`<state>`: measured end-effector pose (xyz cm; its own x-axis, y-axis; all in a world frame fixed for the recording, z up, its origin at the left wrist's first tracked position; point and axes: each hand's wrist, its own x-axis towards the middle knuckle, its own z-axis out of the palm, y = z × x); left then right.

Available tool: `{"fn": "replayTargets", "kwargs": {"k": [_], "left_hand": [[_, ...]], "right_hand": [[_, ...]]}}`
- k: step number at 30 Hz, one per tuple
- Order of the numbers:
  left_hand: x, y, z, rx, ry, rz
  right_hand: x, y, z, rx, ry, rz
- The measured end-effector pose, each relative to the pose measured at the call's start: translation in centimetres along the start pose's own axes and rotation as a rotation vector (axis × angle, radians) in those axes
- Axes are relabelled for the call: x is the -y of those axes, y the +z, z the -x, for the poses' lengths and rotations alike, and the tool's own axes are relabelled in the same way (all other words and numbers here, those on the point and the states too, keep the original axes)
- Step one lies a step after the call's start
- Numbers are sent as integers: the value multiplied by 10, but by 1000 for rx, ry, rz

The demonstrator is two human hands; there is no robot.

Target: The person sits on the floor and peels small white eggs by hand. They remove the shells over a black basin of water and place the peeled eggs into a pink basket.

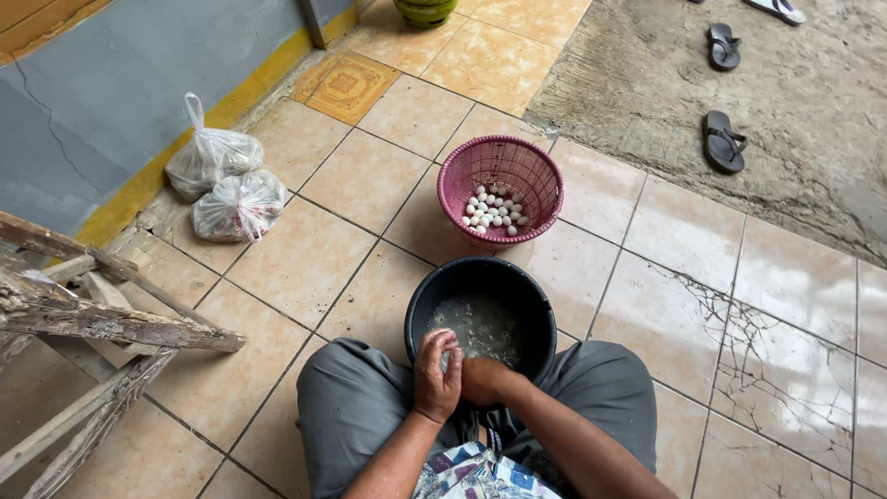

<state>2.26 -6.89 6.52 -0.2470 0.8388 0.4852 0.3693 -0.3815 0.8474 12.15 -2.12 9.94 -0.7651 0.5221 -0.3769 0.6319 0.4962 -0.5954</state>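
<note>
Sitting on the tiled floor, a person holds both hands over the near rim of a round black tub (420,310) of cloudy water with pale bits; the left hand (436,374) curls its fingers around a small pale thing, hidden too far to identify; the right hand (482,380) presses against it, fingers hidden. At 12 o'clock, a pink perforated plastic basket (536,171) holds small white eggs (494,210); at 10 o'clock, two knotted clear plastic bags (226,180) lie against the grey wall; rough wooden boards (97,319) at 9 o'clock; dark sandals (723,140) on concrete at 1 o'clock.
</note>
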Motion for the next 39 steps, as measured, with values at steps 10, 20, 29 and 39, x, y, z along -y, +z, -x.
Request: {"fn": "replayTargets", "kwargs": {"k": [10,20,29,39], "left_hand": [[-13,15,-10,-59,-161,213],[-26,25,-16,-155,-323,61],[-23,19,-11,-84,-204,28],[-5,18,-8,-123,-93,2]], "right_hand": [[-1,-23,24,-588,69,-435],[0,-11,22,-168,-59,-95],[5,-15,15,-48,-177,-168],[-16,3,8,-60,80,-208]]}}
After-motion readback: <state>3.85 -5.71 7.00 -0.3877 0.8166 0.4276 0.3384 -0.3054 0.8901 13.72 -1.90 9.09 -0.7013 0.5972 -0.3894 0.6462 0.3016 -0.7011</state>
